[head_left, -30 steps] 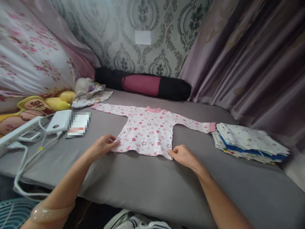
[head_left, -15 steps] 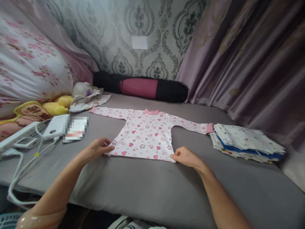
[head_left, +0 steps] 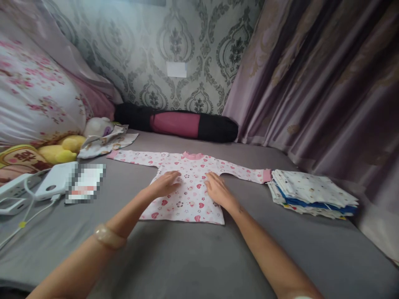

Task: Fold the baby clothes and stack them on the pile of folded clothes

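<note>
A small white long-sleeved top [head_left: 187, 199] with pink hearts and a pink collar lies spread flat on the grey bed [head_left: 193, 257], sleeves stretched out to both sides. My left hand [head_left: 164, 184] rests palm down on the left half of its chest, fingers stretched flat. On the right half, my right hand [head_left: 217, 189] lies flat in the same way. Neither hand holds anything.
A stack of folded cloths [head_left: 311, 192] sits right of the top's sleeve. At the left lie a white power bank [head_left: 54, 185], cables, a power strip [head_left: 15, 187], yellow plush toys [head_left: 59, 152] and a floral pillow [head_left: 34, 99]. A black-and-maroon bolster [head_left: 176, 123] lies against the wall; curtains [head_left: 327, 83] hang at right.
Both hands let go of the top's bottom corners and moved up onto its chest, now lying flat. The hem lies straighter than before. The camera has tilted down and closer.
</note>
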`<action>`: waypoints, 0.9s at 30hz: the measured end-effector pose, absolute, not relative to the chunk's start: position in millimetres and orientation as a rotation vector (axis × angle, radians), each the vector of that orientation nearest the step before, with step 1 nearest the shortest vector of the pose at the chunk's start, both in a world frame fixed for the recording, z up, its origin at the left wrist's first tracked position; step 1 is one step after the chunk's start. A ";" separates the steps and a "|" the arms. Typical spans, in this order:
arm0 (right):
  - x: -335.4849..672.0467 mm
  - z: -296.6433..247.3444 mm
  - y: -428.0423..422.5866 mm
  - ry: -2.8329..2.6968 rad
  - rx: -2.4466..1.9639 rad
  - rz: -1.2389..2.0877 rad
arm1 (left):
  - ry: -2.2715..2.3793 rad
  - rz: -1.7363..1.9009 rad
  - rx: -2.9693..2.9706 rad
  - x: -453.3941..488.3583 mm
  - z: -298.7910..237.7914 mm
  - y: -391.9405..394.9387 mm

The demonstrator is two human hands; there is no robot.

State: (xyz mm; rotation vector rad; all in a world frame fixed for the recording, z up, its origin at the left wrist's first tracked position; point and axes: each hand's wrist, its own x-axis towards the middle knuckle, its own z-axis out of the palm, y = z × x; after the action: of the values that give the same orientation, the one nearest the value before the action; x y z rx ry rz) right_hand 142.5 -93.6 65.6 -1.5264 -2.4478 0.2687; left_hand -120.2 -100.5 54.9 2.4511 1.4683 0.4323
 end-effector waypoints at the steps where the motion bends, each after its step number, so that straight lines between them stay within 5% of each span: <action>1: 136.6 60.9 -83.7 -2.455 -1.558 0.237 | 1.446 0.432 2.488 -111.9 49.8 -88.0; 10: 116.5 48.9 -8.9 -2.413 -1.869 0.278 | 1.841 0.281 2.438 -88.8 23.7 -12.8; 27: 144.5 55.1 15.3 -1.951 -1.789 0.487 | 1.999 0.187 2.318 -88.2 15.4 -7.8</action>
State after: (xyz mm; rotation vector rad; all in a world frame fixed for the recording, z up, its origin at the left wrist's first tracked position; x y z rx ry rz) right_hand 144.5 15.3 55.1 -1.7891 -1.9505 0.4873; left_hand -88.2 -7.8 15.4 2.3179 1.9985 0.1866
